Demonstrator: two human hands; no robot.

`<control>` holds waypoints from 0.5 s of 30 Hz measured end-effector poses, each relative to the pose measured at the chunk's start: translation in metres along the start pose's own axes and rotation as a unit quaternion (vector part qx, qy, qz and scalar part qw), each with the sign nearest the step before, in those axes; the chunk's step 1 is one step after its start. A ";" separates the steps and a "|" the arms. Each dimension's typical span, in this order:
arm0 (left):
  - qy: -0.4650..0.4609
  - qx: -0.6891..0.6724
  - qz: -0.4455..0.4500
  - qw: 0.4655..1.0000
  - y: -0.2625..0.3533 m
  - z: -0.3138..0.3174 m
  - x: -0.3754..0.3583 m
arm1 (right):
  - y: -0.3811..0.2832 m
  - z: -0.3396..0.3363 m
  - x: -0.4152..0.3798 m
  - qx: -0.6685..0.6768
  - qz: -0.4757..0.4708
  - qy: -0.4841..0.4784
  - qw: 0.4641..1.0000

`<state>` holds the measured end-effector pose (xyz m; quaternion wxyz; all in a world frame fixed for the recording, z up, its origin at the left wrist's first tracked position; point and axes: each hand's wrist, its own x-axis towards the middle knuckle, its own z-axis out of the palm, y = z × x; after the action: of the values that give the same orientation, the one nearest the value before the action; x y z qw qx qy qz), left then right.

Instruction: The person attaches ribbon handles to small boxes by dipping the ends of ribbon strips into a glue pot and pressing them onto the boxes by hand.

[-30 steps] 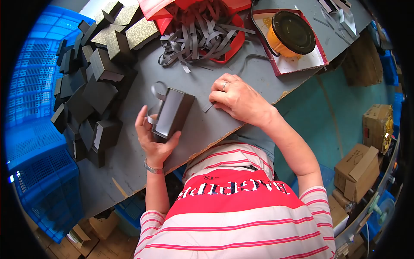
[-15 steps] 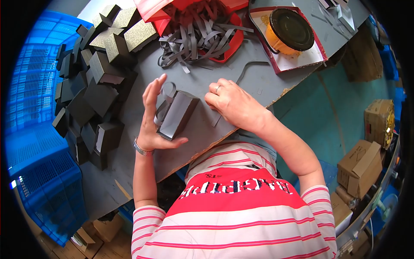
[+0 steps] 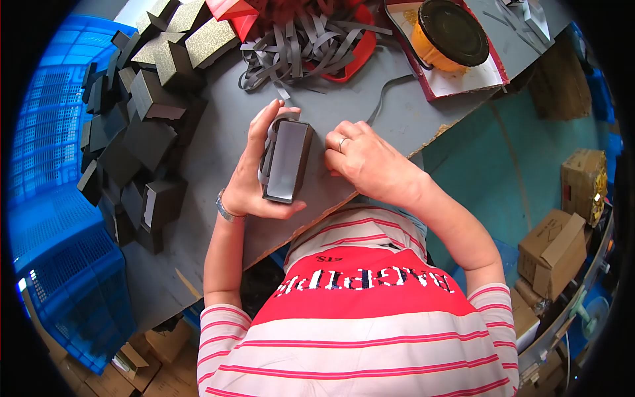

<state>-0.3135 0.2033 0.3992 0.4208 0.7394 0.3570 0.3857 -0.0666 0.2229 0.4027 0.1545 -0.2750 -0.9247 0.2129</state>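
Note:
My left hand is wrapped round a small dark box with a pale grey inside, its open side facing up. A grey ribbon runs along the box's left side and loops at its far end, between box and fingers. To the right of the box, my right hand is closed above the table, fingers curled and apart from the box. What its fingertips hold, if anything, is hidden. A long grey strip runs from the red tray toward the back of that hand.
A pile of dark and gold boxes covers the left of the table beside blue crates. Grey strips lie heaped at the back by a red bag. A red-edged tray carries an orange tub with a dark lid.
My left hand has moved right with the box and closed round it, turning it more upright in view. The ribbon now lies closer against the box. My right hand has shifted slightly right.

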 end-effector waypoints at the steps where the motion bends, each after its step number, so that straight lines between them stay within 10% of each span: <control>1: -0.002 -0.005 -0.010 1.000 -0.001 0.002 -0.001 | 0.000 0.001 -0.003 -0.002 0.002 0.001 1.000; 8: -0.011 -0.053 0.026 0.998 -0.004 0.014 0.013 | 0.002 -0.023 -0.038 0.370 0.128 0.118 0.913; 15: -0.043 -0.058 -0.001 0.997 -0.002 0.031 0.032 | 0.067 -0.084 -0.094 0.453 0.323 0.381 0.739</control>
<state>-0.2727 0.2211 0.3956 0.4786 0.7290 0.3165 0.3732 0.0725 0.2455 0.4273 0.5219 -0.5133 -0.4388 0.5211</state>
